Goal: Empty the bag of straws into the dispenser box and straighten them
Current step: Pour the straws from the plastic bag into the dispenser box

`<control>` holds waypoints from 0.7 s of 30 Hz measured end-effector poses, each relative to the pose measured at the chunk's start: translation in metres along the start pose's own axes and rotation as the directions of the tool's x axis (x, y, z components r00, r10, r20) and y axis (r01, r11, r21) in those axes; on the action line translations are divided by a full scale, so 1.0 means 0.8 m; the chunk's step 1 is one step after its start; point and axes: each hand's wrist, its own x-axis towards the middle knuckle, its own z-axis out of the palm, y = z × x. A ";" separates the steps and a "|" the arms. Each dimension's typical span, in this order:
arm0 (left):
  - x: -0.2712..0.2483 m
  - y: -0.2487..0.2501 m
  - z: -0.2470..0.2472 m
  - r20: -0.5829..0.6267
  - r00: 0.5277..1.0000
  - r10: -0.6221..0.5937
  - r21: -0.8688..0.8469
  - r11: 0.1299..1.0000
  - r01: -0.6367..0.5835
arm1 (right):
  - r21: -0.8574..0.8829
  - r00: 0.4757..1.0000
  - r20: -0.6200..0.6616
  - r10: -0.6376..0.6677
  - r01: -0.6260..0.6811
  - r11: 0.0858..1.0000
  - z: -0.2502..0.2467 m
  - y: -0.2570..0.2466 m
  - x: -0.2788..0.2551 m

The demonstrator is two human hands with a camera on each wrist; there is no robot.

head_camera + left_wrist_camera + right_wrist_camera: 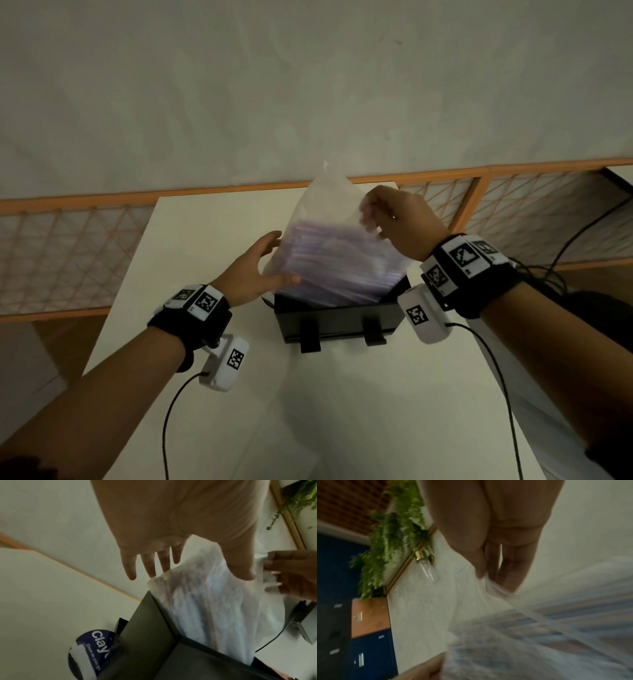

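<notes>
Head view shows the bag of straws [329,246] upended, its mouth down inside the black dispenser box [337,320] on the white surface [205,246], so the straws can slide out. Right hand [400,222] pinches the raised bottom to lift it; left hand [255,270], fingers [149,566] straight and spread, steadies its side.

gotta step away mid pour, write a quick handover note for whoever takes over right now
Right hand: pinches the top of the bag, holding it up.
Left hand: fingers straight, steadying the bag's left side.
Bag stands with its lower end in the black dispenser box on the white table.
Done: bag positioned in the box.
Left: most straws appear to be inside the bag; slide them out, remove the bag, straighten them.
</notes>
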 end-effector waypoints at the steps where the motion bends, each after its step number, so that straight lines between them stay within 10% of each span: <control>1: -0.001 0.005 0.002 -0.017 1.000 0.005 -0.003 1.000 -0.005 | 0.008 1.000 0.012 -0.008 0.008 1.000 0.000 0.000 -0.004; 4: 0.003 0.023 0.004 -0.093 0.993 0.070 -0.044 0.996 -0.075 | 0.136 0.998 -0.051 -0.023 0.030 0.990 -0.001 -0.001 -0.009; 11: 0.030 0.046 0.009 -0.191 0.964 0.183 0.022 0.983 -0.182 | -0.346 0.963 0.132 0.236 -0.178 0.921 -0.001 0.048 -0.023; 21: 0.038 0.061 0.019 -0.283 0.927 0.246 -0.037 0.963 -0.267 | -0.461 0.934 0.202 0.293 -0.174 0.870 0.034 0.065 -0.047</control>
